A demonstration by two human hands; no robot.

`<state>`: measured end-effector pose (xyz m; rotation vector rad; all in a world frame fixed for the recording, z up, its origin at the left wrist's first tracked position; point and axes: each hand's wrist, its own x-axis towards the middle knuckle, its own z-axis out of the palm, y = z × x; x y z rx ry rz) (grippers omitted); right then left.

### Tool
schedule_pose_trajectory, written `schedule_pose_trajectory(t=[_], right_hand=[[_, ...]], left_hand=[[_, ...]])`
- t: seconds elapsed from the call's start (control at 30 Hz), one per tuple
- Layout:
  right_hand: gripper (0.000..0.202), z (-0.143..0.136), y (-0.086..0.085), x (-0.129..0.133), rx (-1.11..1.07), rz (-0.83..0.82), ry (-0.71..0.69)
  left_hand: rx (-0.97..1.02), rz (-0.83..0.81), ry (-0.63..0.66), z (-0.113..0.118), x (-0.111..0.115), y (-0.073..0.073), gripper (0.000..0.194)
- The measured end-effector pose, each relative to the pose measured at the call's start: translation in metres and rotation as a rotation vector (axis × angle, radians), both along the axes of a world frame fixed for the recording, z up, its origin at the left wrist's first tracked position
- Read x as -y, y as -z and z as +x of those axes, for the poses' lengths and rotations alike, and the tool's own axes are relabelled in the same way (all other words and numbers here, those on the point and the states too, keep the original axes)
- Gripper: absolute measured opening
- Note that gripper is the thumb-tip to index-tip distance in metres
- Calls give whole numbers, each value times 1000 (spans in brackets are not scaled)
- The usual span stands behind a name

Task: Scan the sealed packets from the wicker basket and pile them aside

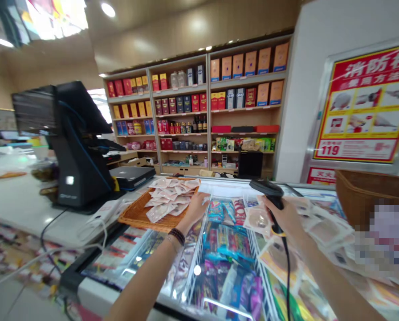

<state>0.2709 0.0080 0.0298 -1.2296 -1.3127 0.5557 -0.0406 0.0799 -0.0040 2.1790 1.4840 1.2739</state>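
A black handheld barcode scanner (269, 189) is in my right hand (284, 214), fingers wrapped around its handle, its head tilted to the left. Its cable (288, 272) hangs toward me. Just left of the handle, a clear flat packet with a round item (258, 219) lies above the freezer glass. My left hand (197, 208) is at the right edge of a woven basket (132, 217), fingers stretched forward and partly blurred. I cannot tell whether it touches the rim. Flat white packets (173, 196) are heaped in that basket.
Wrapped ice creams (229, 240) fill the chest freezer under the glass. More flat packets (329, 232) spread at the right, beside a brown basket (369, 191). A black checkout terminal (75, 156) stands left, with cables (52, 254) nearby. Stocked shelves (186, 91) line the back.
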Motion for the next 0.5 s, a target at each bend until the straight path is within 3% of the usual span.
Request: schedule_pose_trajectory(t=[0.13, 0.3, 0.4, 0.5], right_hand=[[47, -40, 3, -3, 88, 6, -88], [48, -93, -1, -7, 81, 2, -207], [48, -124, -3, -10, 50, 18, -263], [49, -151, -3, -11, 54, 37, -317]], left_hand=[[18, -22, -209, -67, 9, -11, 27], [-90, -142, -569, -140, 29, -10, 28], [-190, -285, -688, -166, 38, -5, 34], [-92, -369, -690, -176, 41, 1, 41]])
